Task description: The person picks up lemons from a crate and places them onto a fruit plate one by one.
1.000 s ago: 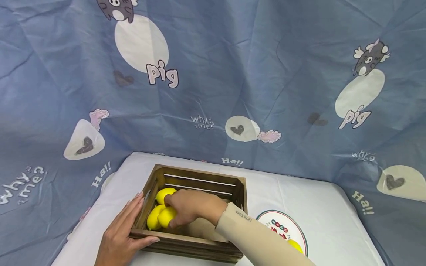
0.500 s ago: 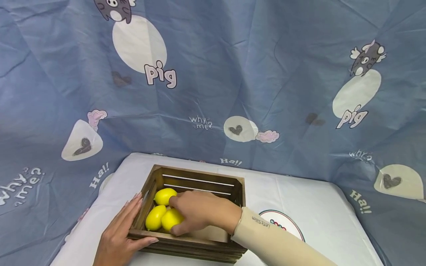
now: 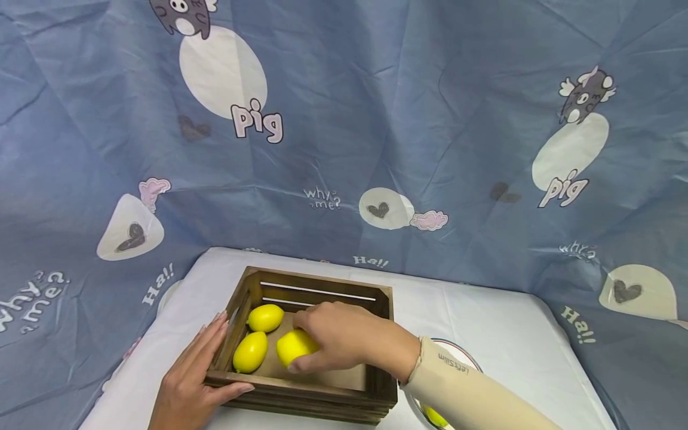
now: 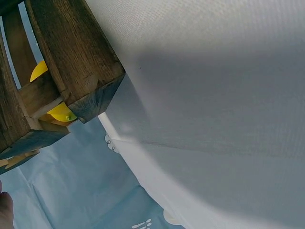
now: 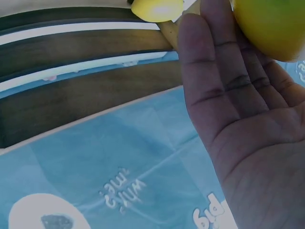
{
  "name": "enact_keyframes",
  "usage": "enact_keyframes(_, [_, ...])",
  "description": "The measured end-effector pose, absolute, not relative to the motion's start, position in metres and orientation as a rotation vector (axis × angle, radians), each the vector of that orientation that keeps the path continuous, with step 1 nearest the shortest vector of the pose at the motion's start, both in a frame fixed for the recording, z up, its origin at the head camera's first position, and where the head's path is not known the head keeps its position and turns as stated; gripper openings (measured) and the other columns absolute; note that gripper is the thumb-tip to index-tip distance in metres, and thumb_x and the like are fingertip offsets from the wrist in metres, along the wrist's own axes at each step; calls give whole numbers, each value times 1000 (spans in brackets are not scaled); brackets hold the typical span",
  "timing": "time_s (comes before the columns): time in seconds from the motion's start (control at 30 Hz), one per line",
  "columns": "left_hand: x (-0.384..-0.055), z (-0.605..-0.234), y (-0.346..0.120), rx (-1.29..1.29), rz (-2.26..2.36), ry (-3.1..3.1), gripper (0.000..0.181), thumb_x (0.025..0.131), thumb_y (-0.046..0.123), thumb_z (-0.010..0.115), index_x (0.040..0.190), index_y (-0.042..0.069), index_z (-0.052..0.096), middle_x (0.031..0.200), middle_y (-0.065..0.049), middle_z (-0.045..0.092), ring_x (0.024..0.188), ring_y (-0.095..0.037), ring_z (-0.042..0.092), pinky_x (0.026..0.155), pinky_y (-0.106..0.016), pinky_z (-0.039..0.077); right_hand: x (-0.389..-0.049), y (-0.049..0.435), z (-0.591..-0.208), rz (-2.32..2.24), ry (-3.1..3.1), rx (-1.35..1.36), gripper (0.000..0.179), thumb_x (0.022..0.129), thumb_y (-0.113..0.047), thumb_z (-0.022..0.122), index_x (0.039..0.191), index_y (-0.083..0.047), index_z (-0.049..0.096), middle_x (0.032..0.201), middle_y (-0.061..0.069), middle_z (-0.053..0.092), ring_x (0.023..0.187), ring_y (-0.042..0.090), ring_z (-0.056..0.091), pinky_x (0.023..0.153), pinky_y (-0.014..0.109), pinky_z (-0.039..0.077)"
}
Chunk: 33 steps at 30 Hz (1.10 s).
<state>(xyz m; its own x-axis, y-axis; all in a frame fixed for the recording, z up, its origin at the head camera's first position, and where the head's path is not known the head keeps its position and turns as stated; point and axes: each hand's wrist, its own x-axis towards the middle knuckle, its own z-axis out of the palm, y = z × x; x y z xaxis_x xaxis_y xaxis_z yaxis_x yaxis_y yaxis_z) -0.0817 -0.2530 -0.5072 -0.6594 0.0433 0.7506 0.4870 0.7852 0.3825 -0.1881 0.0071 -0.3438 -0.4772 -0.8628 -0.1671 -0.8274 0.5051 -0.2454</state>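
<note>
A brown slatted wooden crate (image 3: 306, 399) stands on the white-covered table. My left hand (image 3: 185, 382) rests against its near left corner, fingers straight along the left end and thumb over the front rim. Inside the crate, my right hand (image 3: 346, 339) holds a yellow lemon (image 3: 292, 346) between thumb and fingers. In the right wrist view that lemon (image 5: 274, 28) lies against the fingers (image 5: 228, 57). Two more lemons sit at the crate's left end, one toward the back (image 3: 266, 318) and one toward the front (image 3: 250, 352).
Right of the crate lies a round white plate (image 3: 412, 406) with a coloured rim, partly under my right forearm. A lemon (image 3: 434, 416) shows on it beside the sleeve. A blue printed cloth (image 3: 333, 149) hangs behind the table.
My right hand has moved right inside the crate with its lemon, away from the two lemons at the left end. My left hand has stayed at the corner.
</note>
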Motion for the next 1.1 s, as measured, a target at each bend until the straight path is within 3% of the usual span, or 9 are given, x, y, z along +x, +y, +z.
enact_keyframes(0.9, [-86, -510, -253, -404, -732, -2153, 106, 80, 77, 70, 145, -5, 58, 150, -21, 56, 147, -16, 44, 122, -18, 32, -179, 102, -336, -606, 2542, -1286, 40, 92, -46, 77, 117, -16, 72, 98, -17, 64, 77, 4, 58, 63, 18, 53])
enact_keyframes(1.1, [-85, -509, -253, -391, -736, -2178, 107, 80, 77, 70, 147, -4, 56, 152, -21, 55, 149, -14, 41, 122, -18, 31, -177, 127, -337, -700, 2564, -1239, 35, 94, -44, 76, 115, -17, 70, 94, -19, 62, 82, 3, 59, 70, 21, 56])
